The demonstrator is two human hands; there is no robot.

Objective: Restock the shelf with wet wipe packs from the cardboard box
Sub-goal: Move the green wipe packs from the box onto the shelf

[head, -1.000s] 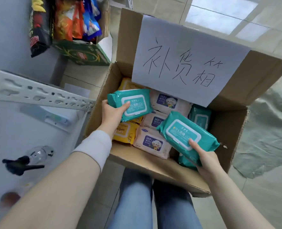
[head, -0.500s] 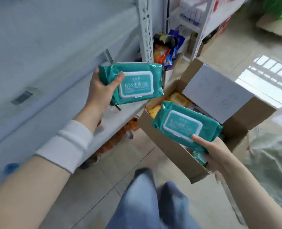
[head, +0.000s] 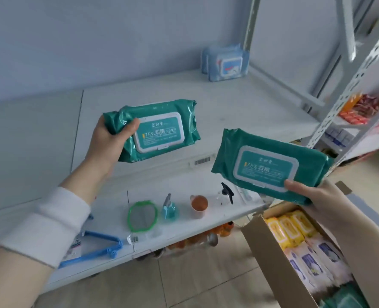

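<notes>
My left hand (head: 109, 141) grips a teal wet wipe pack (head: 162, 127) by its left end, held above the white upper shelf (head: 239, 103). My right hand (head: 317, 201) holds a second teal wet wipe pack (head: 270, 167) from below, out in front of the shelf's right end. The cardboard box (head: 273, 258) sits at the lower right, with yellow packs (head: 290, 227) and pale baby wipe packs (head: 313, 261) inside. A few light blue wipe packs (head: 225, 61) stand at the back of the upper shelf.
The lower shelf (head: 206, 227) carries a green-rimmed mirror (head: 142, 215), a teal spray bottle (head: 169, 210), an orange cup (head: 199, 205), a black pump nozzle (head: 227, 192) and blue hangers (head: 97, 247). A perforated metal upright (head: 348, 90) rises on the right, with snack shelves behind it.
My view swung up from the box to the shelf. Both hands lifted their teal packs out of the box and carried them up toward the upper shelf.
</notes>
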